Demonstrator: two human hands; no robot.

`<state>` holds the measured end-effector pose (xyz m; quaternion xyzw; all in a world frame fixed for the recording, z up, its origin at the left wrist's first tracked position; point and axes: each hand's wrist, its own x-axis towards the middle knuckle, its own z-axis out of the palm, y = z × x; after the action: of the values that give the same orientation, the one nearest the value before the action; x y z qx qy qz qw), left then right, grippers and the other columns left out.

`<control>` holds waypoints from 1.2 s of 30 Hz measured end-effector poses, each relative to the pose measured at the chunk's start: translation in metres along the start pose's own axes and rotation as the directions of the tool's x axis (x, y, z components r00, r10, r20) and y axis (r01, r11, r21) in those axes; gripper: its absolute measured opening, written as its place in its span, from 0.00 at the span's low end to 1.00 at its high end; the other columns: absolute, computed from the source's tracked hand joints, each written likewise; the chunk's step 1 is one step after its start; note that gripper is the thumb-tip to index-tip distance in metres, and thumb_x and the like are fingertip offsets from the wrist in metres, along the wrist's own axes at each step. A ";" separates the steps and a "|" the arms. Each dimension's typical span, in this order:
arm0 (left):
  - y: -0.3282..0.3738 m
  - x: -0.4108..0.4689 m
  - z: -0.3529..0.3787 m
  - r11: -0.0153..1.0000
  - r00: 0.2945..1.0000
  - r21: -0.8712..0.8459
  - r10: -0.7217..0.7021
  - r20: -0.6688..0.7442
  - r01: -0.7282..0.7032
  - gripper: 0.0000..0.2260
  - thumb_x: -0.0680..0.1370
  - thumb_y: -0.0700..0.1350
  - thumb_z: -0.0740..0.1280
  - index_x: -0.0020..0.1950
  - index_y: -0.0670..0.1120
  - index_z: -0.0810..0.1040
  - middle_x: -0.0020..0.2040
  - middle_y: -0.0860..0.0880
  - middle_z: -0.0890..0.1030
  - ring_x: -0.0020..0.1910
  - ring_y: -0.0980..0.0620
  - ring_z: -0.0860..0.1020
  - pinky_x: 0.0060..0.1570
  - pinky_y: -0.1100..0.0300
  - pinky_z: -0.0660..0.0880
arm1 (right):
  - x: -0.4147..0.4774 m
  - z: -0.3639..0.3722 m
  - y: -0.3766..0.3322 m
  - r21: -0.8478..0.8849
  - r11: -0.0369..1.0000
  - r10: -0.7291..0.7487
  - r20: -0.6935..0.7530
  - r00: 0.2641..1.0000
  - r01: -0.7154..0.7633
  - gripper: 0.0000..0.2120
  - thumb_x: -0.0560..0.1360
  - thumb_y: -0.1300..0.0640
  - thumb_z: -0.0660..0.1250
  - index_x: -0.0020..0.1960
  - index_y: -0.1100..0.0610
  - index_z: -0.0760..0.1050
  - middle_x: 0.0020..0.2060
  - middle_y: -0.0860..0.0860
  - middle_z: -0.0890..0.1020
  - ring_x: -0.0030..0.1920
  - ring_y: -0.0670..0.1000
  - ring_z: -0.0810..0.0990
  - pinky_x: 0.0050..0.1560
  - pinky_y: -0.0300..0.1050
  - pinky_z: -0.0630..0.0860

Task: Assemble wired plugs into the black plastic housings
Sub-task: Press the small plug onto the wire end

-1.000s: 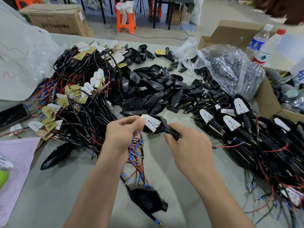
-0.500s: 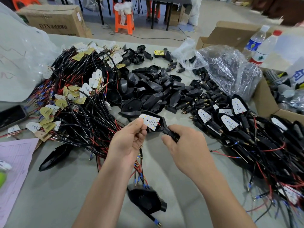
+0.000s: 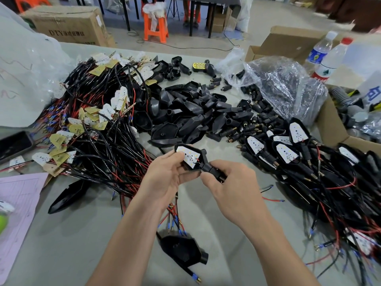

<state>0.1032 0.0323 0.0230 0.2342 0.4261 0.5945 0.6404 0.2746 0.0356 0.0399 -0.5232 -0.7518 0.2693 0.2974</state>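
Housing, black, held up over the table between both hands, just in front of the heap of empty housings. Carries a white board seated face up in its wide end. Narrows at the right into a neck, with a black plug stuck in there, tilted down to the right, threaded tip showing.

Left hand: wraps the wide end, thumb pressed on the board's left corner, fingers curled beneath. Right hand: pinches the plug between thumb and curled fingers, close to the neck. Depth of seating: cannot tell.

Below the left wrist, hanging red and black wires with blue-sleeved ends, blurred. Under them, flat on the table, a second housing, apart from both hands.

To the left, a big tangle of wired boards, white and yellow. At its near edge, a long black shell. Further left, a phone and a pink sheet.

To the right, finished units with boards in them, piled among their own wires. Between those and the heap, loose plugs lying by the mouth of a clear bag. Behind the bag, two bottles; beside it, an open carton.
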 end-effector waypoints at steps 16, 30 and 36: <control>0.007 0.015 0.008 0.996 0.989 -0.024 0.078 -0.129 -0.082 0.09 0.84 0.36 0.62 0.54 0.40 0.83 0.49 0.42 0.88 0.45 0.47 0.88 0.38 0.57 0.84 | 0.010 -0.045 -0.011 -0.262 0.958 0.121 0.016 0.992 -0.113 0.04 0.77 0.48 0.67 0.48 0.46 0.80 0.32 0.46 0.80 0.39 0.54 0.78 0.41 0.48 0.74; -0.019 0.050 0.091 0.997 0.992 0.069 -0.050 0.116 0.043 0.06 0.82 0.36 0.66 0.49 0.42 0.82 0.42 0.47 0.87 0.38 0.53 0.85 0.37 0.60 0.82 | -0.017 -0.110 0.013 -0.562 0.774 0.158 -0.273 0.949 -0.290 0.11 0.77 0.41 0.64 0.44 0.44 0.81 0.33 0.51 0.82 0.41 0.63 0.80 0.37 0.49 0.68; -0.045 0.061 0.131 0.976 0.985 0.187 -0.135 0.104 0.114 0.26 0.78 0.36 0.73 0.74 0.43 0.70 0.61 0.44 0.84 0.55 0.50 0.83 0.61 0.53 0.81 | -0.006 -0.126 0.077 -0.517 0.682 0.230 -0.519 0.823 -0.517 0.12 0.80 0.45 0.63 0.48 0.50 0.83 0.41 0.57 0.85 0.45 0.64 0.81 0.40 0.49 0.66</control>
<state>0.2324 0.1100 0.0392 0.2981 0.4539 0.4977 0.6763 0.4162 0.0655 0.0693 -0.7821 -0.5900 -0.0633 0.1904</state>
